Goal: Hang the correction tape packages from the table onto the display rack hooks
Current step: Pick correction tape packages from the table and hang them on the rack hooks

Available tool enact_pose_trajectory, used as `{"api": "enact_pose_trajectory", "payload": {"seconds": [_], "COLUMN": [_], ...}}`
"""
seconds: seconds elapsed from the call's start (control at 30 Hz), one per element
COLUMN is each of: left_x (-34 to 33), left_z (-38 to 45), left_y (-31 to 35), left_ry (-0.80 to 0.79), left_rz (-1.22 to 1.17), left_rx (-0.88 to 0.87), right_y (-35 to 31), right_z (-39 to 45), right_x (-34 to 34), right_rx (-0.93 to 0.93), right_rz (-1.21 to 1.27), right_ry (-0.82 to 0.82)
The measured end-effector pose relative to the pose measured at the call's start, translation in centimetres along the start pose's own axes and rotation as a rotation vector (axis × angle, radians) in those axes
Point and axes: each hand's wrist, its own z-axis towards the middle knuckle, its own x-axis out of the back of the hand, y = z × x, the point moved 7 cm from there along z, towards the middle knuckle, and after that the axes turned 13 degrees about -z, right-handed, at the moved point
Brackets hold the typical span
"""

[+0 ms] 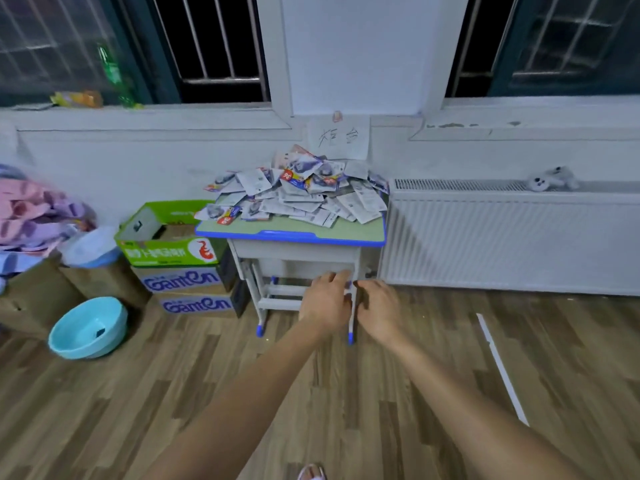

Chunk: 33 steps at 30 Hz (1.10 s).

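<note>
Both hands reach out: my left hand (325,301) and right hand (377,308) hang loosely curled, holding nothing. At twelve o'clock, packages (298,192) lie heaped on the table (360,233).

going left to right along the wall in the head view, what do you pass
pile of pink and purple cloth → light blue basin → green cardboard box → desk heaped with correction tape packages → white radiator → small plush toy
</note>
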Motion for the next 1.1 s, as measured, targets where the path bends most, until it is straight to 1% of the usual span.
{"api": "enact_pose_trajectory", "payload": {"seconds": [0.2,0.37,0.47,0.67,0.83,0.97,1.1], "left_x": [1.0,-1.0,-2.6,-5.5,-7.1,-8.4,-9.2], "left_z": [11.6,19.3,24.4,35.3,41.8,44.7,46.1], "left_y": [-3.7,-6.3,-7.7,-9.5,-11.3,-12.8,-13.8], "left_ry": [-0.053,-0.149,-0.157,-0.183,-0.172,-0.132,-0.072], "left_rz": [0.067,-0.027,-0.106,-0.214,-0.359,-0.413,-0.459], "left_rx": [-0.001,0.064,0.117,0.252,0.431,0.586,0.688], "right_y": [0.9,3.5,5.8,9.7,11.4,12.6,13.3], "right_z": [10.1,16.7,21.6,33.3,41.3,45.3,46.7], "right_x": [-2.0,-3.4,-4.4,-6.0,-8.0,-10.2,-12.3], "right_rx": [-0.115,-0.188,-0.246,-0.271,-0.246,-0.277,-0.331], "right_rz": [0.026,0.047,0.056,0.042,0.017,-0.028,-0.018], "right_ry": [-0.007,-0.021,-0.033,-0.113,-0.197,-0.291,-0.352]}}
